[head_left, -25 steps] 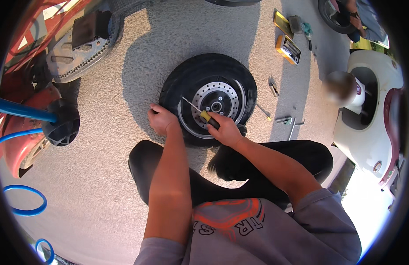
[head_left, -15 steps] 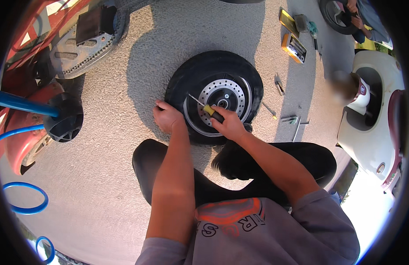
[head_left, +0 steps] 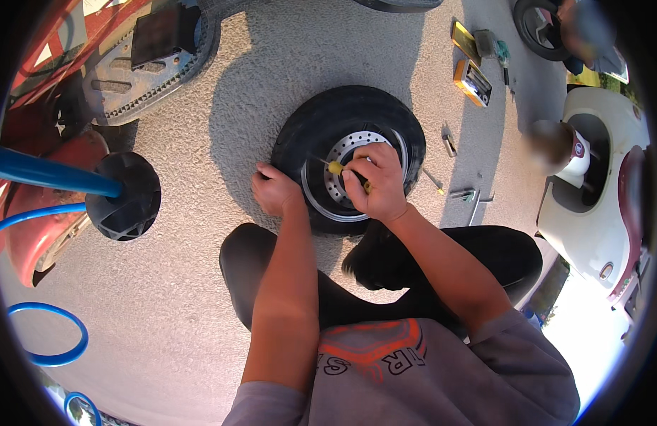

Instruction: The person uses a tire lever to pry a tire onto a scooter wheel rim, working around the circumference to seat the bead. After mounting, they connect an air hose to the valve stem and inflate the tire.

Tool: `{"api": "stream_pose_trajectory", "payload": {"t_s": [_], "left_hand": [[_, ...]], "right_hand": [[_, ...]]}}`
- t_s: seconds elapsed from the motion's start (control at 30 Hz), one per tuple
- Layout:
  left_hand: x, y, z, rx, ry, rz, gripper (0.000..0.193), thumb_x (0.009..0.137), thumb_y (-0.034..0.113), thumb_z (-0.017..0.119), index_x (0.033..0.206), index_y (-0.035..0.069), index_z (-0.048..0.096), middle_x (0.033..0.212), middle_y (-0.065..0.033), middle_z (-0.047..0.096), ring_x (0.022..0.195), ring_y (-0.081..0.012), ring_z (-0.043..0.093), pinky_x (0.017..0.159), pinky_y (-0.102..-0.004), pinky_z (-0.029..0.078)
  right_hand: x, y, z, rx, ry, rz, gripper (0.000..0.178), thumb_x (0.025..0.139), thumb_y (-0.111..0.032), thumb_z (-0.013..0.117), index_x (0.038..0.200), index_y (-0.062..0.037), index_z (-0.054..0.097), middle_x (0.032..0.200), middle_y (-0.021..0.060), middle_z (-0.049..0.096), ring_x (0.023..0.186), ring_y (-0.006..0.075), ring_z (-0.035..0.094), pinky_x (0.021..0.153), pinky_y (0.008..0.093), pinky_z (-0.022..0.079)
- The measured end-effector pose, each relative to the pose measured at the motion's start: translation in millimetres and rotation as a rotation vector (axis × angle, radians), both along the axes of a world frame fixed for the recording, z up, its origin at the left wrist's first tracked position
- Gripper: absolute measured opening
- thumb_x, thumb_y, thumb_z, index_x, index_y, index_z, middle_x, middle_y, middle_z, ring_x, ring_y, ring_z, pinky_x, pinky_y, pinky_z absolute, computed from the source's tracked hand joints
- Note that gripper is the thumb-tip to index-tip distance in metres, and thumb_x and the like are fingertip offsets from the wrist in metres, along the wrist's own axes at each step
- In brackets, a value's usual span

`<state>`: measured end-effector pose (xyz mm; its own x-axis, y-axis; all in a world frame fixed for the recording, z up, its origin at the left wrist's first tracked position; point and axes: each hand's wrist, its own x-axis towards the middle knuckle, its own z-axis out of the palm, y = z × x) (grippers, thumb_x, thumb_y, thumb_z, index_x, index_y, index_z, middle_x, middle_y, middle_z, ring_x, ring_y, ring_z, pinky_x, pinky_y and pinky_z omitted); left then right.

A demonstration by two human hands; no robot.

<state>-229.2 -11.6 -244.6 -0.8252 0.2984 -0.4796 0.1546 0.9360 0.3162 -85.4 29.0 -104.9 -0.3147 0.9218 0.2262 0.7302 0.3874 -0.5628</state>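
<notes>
A black tyre (head_left: pixel 364 99) on a silver wheel rim lies flat on the ground before me, with a drilled brake disc (head_left: pixel 335 153) at its middle. My right hand (head_left: pixel 378 183) is closed round the yellow-and-black handle of a screwdriver (head_left: pixel 334 167). The screwdriver's thin shaft points left and away, its tip at the tyre's inner edge beside the rim. At the tyre's left side my left hand (head_left: pixel 277 192) grips its outer edge, fingers curled and partly hidden. My right hand covers part of the hub and disc.
Right of the wheel lie an adjustable wrench (head_left: pixel 448 142), another screwdriver (head_left: pixel 433 181) and hex keys (head_left: pixel 475 202). A yellow tool case (head_left: pixel 473 82) stands farther off. A white scooter (head_left: pixel 588 234) is at right, a blue-shafted device (head_left: pixel 122 195) at left. Another person (head_left: pixel 591 32) handles a tyre far right.
My right hand has turned and risen over the hub, its grip now more upright round the screwdriver. The tip stays near the tyre's inner edge. My left hand keeps its place on the tyre.
</notes>
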Motion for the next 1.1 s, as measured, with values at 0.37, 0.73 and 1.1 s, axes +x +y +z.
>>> {"api": "stream_pose_trajectory", "payload": {"t_s": [0.37,0.73,1.1], "left_hand": [[2.4,5.7,-5.3,-0.013,0.053,0.042,0.051,0.099,0.049,0.038,0.1,0.007,0.067,0.099,-0.013,0.068,0.096,-0.0364,0.061,0.079,-0.0516,0.048],[10.9,9.9,-10.2,0.01,0.125,0.04,0.051,0.101,0.047,0.032,0.108,0.009,0.065,0.109,-0.0107,0.066,0.109,-0.0339,0.057,0.088,-0.0527,0.044],[19.0,-72.2,-38.2,0.159,0.18,-0.2,0.051,0.098,0.051,0.042,0.112,0.006,0.061,0.114,-0.0128,0.058,0.109,-0.0347,0.053,0.089,-0.0511,0.041]], "right_hand": [[-74.5,64.3,-20.9,-0.337,0.375,-0.152,0.031,0.079,-0.009,0.069,0.055,-0.0013,0.051,0.048,0.0124,0.051,0.039,0.024,0.048,0.041,0.033,0.038],[-177.2,120.4,-64.0,-0.512,-0.13,0.096,0.031,0.081,-0.032,0.06,0.082,-0.0034,0.071,0.078,0.0191,0.069,0.074,0.0391,0.068,0.069,0.0471,0.056],[-172.1,129.5,-76.8,-0.457,-0.148,0.019,0.032,0.082,-0.03,0.059,0.078,-0.0012,0.071,0.076,0.02,0.069,0.073,0.0389,0.068,0.068,0.0463,0.056]]}}
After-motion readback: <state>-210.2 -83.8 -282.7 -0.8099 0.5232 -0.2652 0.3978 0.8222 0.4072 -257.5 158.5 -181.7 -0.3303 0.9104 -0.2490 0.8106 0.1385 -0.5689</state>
